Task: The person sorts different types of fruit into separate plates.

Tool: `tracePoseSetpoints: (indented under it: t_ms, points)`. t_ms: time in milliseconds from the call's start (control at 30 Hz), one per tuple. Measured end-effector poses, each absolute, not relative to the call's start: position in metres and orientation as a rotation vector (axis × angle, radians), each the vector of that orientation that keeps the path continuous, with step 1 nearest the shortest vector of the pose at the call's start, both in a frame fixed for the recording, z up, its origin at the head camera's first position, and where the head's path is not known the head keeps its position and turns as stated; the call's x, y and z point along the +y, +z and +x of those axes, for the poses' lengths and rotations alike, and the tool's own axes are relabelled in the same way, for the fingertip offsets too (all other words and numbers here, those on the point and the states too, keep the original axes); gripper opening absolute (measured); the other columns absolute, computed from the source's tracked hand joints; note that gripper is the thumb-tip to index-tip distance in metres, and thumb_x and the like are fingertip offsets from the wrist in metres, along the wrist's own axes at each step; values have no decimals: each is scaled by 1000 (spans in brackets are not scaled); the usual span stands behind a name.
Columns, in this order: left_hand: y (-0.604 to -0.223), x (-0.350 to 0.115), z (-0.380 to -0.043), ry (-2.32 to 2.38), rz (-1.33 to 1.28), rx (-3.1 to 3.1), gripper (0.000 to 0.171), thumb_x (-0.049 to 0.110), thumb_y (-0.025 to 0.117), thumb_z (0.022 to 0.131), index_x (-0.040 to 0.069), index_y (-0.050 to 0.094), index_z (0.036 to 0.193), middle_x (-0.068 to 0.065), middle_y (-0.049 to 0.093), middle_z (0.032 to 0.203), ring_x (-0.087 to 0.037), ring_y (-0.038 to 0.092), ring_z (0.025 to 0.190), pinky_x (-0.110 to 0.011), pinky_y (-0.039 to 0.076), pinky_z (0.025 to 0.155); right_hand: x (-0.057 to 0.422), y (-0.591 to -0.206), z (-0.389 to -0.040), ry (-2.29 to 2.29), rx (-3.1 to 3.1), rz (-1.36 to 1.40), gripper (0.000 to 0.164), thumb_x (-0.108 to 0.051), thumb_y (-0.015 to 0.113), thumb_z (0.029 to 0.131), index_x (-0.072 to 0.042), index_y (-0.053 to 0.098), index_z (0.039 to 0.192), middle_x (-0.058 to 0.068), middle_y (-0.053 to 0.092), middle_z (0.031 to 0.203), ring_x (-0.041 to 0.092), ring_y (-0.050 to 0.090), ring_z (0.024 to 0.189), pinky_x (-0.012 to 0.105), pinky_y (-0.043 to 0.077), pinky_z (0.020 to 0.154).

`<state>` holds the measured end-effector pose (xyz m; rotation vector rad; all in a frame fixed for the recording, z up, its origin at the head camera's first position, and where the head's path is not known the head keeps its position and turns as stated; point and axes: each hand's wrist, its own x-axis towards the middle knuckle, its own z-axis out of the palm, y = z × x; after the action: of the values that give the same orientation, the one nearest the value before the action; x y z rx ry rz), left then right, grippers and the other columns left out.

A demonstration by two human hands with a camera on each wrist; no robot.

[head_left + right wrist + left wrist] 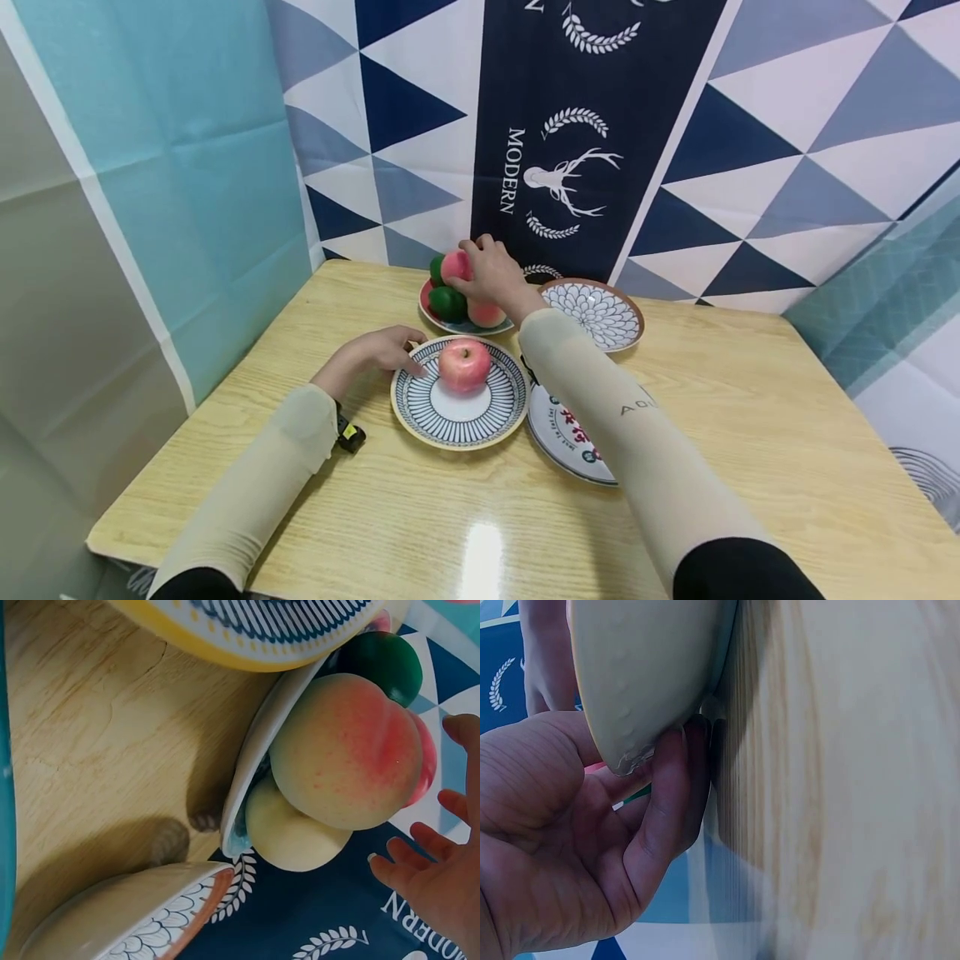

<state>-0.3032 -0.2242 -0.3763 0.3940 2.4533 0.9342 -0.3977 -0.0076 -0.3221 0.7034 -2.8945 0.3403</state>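
Note:
A red apple (pixel 464 364) lies on a striped plate (pixel 461 421) in the middle of the wooden table. My left hand (pixel 378 350) pinches that plate's left rim; in the left wrist view the plate's pale underside (pixel 645 667) sits between thumb and fingers (pixel 671 795). Behind it a fruit plate (pixel 431 318) carries peaches (pixel 345 750) and green fruits (pixel 447 302). My right hand (pixel 491 271) hovers over this pile with fingers (pixel 457 804) spread, close beside the top peach (pixel 455 267), gripping nothing.
A floral-patterned plate (pixel 600 315) stands at the back right of the fruit plate. A white plate with red characters (pixel 562 433) lies partly under my right forearm. Patterned cloth (pixel 570 167) walls the table's back and sides. Bare wood (pixel 750 400) spreads to the right.

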Motion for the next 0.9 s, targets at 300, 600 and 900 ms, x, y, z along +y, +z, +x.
tracePoseSetpoints:
  t_ms: [300,600,900]
  points:
    - [-377,-226,-307,940,375,2447,42,14,81,93,5,65,131,-14,66,122,-24,61,104,-33,52,83,-10,-329,-408,341,-2928,689,71,-52,68,99,-17,44,157,18,43,146,35,45,130,53,51,103]
    - [-375,-227,-307,908,397,2469,45,15,81,93,4,65,133,-14,66,121,-23,61,104,-32,51,84,-15,-333,-412,364,-2939,690,69,-53,68,99,-21,45,156,16,44,142,32,46,124,54,53,97]
    - [-377,-228,-306,906,393,2471,43,16,81,93,5,65,131,-13,65,120,-21,60,100,-29,50,77,-23,-337,-418,397,-2951,715,66,-47,69,100,-20,45,156,17,44,139,33,47,120,50,52,99]
